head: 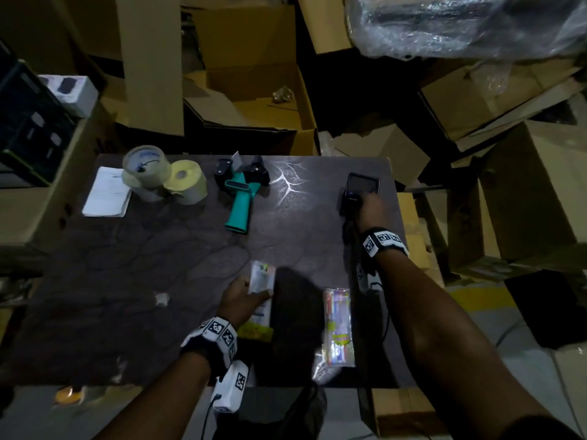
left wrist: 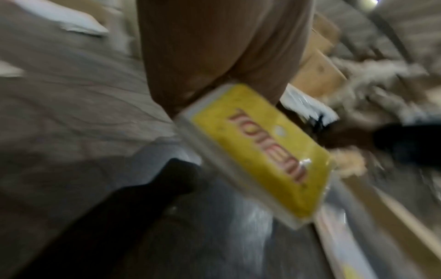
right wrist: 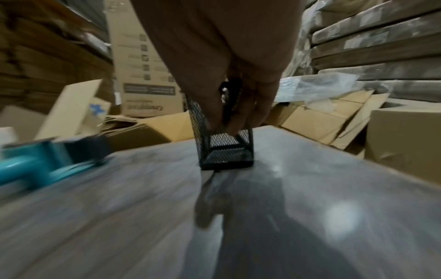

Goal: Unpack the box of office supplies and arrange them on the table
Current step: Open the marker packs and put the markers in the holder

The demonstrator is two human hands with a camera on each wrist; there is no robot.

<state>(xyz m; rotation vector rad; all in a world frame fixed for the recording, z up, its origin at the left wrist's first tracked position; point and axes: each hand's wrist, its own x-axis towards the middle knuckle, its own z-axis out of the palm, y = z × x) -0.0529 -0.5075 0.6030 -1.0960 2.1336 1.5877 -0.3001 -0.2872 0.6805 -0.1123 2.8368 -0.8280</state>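
— Where are your arms?

— Both reach forward. My right hand (head: 370,206) is stretched far ahead, its fingers (right wrist: 216,105) curled down around the black mesh holder (right wrist: 225,149) I grip from above.

— And the left?

— My left hand (head: 243,298) is nearer me and left of the right forearm, thumb and fingers pinching a flat packet (left wrist: 260,151). Both wrists carry marker bands.
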